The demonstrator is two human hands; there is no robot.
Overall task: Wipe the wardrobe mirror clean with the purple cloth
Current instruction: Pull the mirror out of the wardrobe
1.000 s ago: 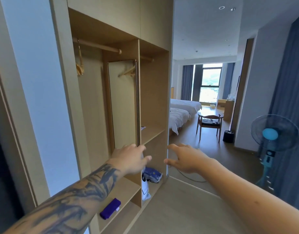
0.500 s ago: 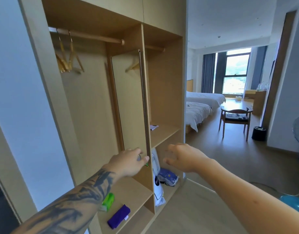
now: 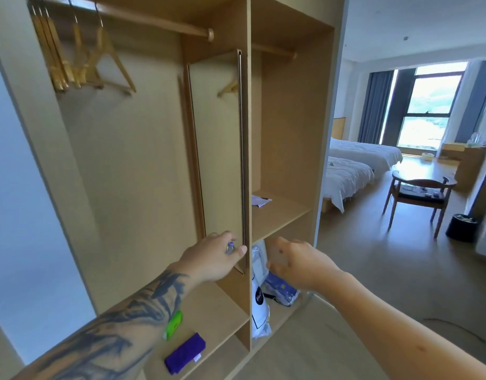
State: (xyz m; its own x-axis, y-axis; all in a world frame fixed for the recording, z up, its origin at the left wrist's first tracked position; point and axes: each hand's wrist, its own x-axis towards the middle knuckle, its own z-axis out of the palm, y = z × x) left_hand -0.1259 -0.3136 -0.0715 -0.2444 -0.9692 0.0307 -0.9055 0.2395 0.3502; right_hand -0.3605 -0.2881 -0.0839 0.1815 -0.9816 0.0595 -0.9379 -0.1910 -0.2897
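Since half a second ago: the view comes nearer to the wardrobe (image 3: 154, 165) and a little lower, so the mirror (image 3: 218, 149) looks larger and the fan at the right edge is gone from view.
Mirror: a tall, narrow panel with a thin metal frame, standing edge-on against the middle divider of the wardrobe; its glass reflects the pale wood and one hanger; smears I cannot tell, the picture is slightly blurred.
Purple cloth: the purple cloth (image 3: 185, 353) lies folded on the lower shelf (image 3: 217, 311) of the left compartment, with a small white label at one end; no hand touches it, as before.
Left hand: the left hand (image 3: 213, 256) reaches to the bottom corner of the mirror, the thumb on the front edge of the frame and the fingers curled behind it; it was already at this corner half a second ago.
Right hand: the right hand (image 3: 296, 261) floats just to the right of the mirror, fingers loosely bent, holding nothing, apart from the left hand.
Near the cloth: a green object (image 3: 174, 323) lies on the same shelf, partly hidden by the forearm.
Right compartment: a white bag (image 3: 259, 297) and a blue packet (image 3: 281, 290) at the bottom, a paper (image 3: 259, 201) on the shelf above.
Above: wooden hangers (image 3: 80, 56) on the rail.
Beyond: two beds (image 3: 357, 163) and a chair (image 3: 417, 196).
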